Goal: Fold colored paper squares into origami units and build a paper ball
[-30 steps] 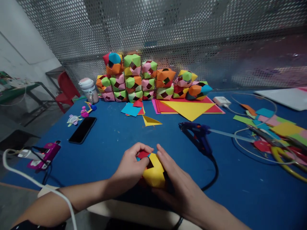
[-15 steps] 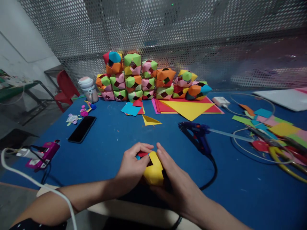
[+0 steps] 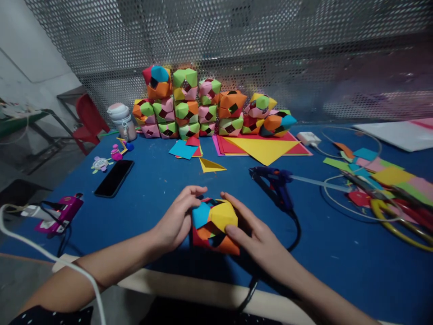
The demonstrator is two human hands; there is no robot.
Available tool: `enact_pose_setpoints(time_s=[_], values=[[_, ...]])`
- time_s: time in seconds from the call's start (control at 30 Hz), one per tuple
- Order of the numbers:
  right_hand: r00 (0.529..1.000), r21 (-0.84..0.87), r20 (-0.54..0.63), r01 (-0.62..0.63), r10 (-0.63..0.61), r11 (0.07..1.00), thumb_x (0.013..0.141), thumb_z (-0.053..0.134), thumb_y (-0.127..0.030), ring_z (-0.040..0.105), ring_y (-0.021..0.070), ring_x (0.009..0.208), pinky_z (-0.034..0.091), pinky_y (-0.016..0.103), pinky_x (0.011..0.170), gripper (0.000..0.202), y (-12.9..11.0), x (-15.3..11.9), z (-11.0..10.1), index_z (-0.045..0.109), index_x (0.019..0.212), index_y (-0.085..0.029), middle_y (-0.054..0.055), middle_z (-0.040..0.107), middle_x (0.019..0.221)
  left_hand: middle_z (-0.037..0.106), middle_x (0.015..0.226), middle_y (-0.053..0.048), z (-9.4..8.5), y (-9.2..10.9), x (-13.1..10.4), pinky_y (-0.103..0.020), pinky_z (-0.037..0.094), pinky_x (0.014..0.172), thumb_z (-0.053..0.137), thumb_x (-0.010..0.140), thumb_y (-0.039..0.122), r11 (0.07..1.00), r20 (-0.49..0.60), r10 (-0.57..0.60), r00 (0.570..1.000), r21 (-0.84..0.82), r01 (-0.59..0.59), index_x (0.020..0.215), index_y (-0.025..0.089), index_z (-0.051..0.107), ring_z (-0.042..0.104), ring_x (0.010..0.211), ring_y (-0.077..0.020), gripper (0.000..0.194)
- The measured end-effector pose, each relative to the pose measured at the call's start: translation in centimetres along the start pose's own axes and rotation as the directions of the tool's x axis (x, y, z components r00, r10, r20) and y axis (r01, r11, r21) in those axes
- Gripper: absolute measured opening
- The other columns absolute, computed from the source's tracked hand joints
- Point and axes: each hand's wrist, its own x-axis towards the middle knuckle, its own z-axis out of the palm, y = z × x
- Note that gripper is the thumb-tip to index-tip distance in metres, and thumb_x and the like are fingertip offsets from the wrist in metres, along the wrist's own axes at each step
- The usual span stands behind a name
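Note:
Between my two hands is a folded paper ball [image 3: 215,223] with yellow, blue, orange and red faces, near the table's front edge. My left hand [image 3: 179,216] is wrapped round its left side. My right hand [image 3: 248,225] grips its right side, the thumb on the yellow face and the fingers behind. Beyond the hands lies a small folded yellow paper piece [image 3: 211,166]. A blue glue gun [image 3: 279,180] with a clear stick rests to the right of the ball.
Stacked paper balls [image 3: 186,113] stand at the back above coloured sheets [image 3: 267,149]. At left are a phone [image 3: 115,178], a purple power strip [image 3: 64,214] and a bottle [image 3: 122,121]. Paper scraps [image 3: 392,176] and yellow-handled scissors [image 3: 380,216] lie at right.
The paper ball has turned between my hands, so its blue, orange and red faces now show. My right thumb has come onto the yellow face. The view has shifted slightly.

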Motion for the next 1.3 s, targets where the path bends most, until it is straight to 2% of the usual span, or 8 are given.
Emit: enact_pose_setpoints(time_s=[0.13, 0.3, 0.5, 0.63, 0.83, 0.97, 1.1, 1.3], values=[[0.992, 0.224, -0.025, -0.111, 0.12, 0.968, 0.081, 0.051, -0.052, 0.052, 0.0265, 0.117, 0.044, 0.043, 0.096, 0.059, 0.0, 0.5, -0.3, 0.042, 0.133, -0.026, 0.009, 0.05, 0.133, 0.05, 0.123, -0.008, -0.3, -0.7, 0.0, -0.037, 0.039, 0.097, 0.058, 0.076, 0.024, 0.999, 0.068, 0.031, 0.997, -0.022, -0.03, 0.106, 0.019, 0.053, 0.046, 0.117, -0.0244, 0.031], [0.984, 0.347, -0.062, -0.137, 0.168, 0.928, 0.081, 0.052, -0.054, 0.056, 0.0254, 0.11, 0.045, 0.04, 0.093, 0.054, 0.3, 0.8, -0.5, 0.048, 0.126, -0.024, 0.009, 0.056, 0.126, 0.052, 0.119, -0.009, -0.3, -1.0, -0.4, -0.037, 0.039, 0.096, 0.067, 0.073, 0.029, 0.988, 0.17, 0.021, 0.985, 0.145, -0.046, 0.125, 0.022, 0.044, 0.048, 0.114, -0.0246, 0.057], [0.975, 0.334, -0.107, -0.151, 0.197, 0.93, 0.079, 0.053, -0.056, 0.056, 0.0255, 0.109, 0.045, 0.039, 0.092, 0.053, 0.2, 0.9, -0.4, 0.052, 0.121, -0.023, 0.008, 0.058, 0.122, 0.056, 0.115, -0.008, 0.1, -0.9, -0.4, -0.036, 0.042, 0.091, 0.065, 0.076, 0.034, 0.951, 0.102, -0.033, 0.994, 0.309, 0.0, 0.124, 0.022, 0.045, 0.052, 0.107, -0.0231, 0.054], [0.99, 0.38, -0.061, -0.094, 0.126, 0.92, 0.083, 0.049, -0.052, 0.047, 0.0264, 0.12, 0.043, 0.041, 0.095, 0.053, 0.9, 0.7, -0.6, 0.045, 0.13, -0.027, 0.008, 0.046, 0.137, 0.055, 0.115, -0.01, 0.0, -1.1, -0.2, -0.032, 0.047, 0.08, 0.063, 0.077, 0.038, 0.972, 0.068, -0.069, 0.995, 0.227, 0.052, 0.123, 0.021, 0.045, 0.058, 0.097, -0.0211, 0.052], [0.989, 0.414, 0.147, -0.046, -0.017, 0.909, 0.082, 0.057, -0.04, 0.043, 0.0261, 0.125, 0.045, 0.042, 0.094, 0.071, 1.0, 0.0, -1.2, 0.02, 0.142, -0.034, 0.005, 0.024, 0.15, 0.058, 0.107, -0.009, -0.1, -0.5, 0.1, -0.029, 0.051, 0.069, 0.061, 0.079, 0.038, 0.988, 0.061, -0.14, 0.988, 0.069, 0.136, 0.109, 0.02, 0.052, 0.06, 0.087, -0.0176, 0.037], [0.989, 0.316, 0.143, -0.027, -0.019, 0.948, 0.082, 0.057, -0.038, 0.044, 0.0249, 0.125, 0.042, 0.046, 0.099, 0.07, 0.6, 0.0, -1.1, 0.021, 0.142, -0.032, 0.006, 0.034, 0.145, 0.059, 0.103, -0.009, -0.5, -0.4, 0.3, -0.027, 0.051, 0.061, 0.06, 0.079, 0.042, 0.984, 0.077, -0.164, 0.983, 0.081, 0.158, 0.108, 0.018, 0.053, 0.06, 0.081, -0.0169, 0.039], [0.999, 0.056, 0.047, 0.005, -0.007, 0.998, 0.085, 0.052, -0.042, 0.045, 0.0269, 0.124, 0.039, 0.051, 0.1, 0.06, 0.5, 0.0, -1.0, 0.029, 0.14, -0.032, 0.005, 0.041, 0.141, 0.062, 0.101, -0.008, -1.0, -0.8, 0.4, -0.027, 0.05, 0.058, 0.054, 0.08, 0.05, 0.976, 0.07, -0.155, 0.986, 0.164, 0.142, 0.112, 0.02, 0.054, 0.061, 0.078, -0.0179, 0.044], [0.992, -0.205, -0.033, 0.112, -0.121, 0.972, 0.086, 0.049, -0.043, 0.039, 0.0245, 0.127, 0.033, 0.048, 0.105, 0.054, 0.2, 0.1, -0.9, 0.034, 0.137, -0.03, 0.004, 0.04, 0.141, 0.064, 0.11, -0.009, -1.0, -1.2, 0.3, -0.036, 0.044, 0.088, 0.049, 0.082, 0.053, 0.984, 0.051, -0.108, 0.993, 0.145, 0.1, 0.115, 0.017, 0.055, 0.058, 0.102, -0.0234, 0.049]])
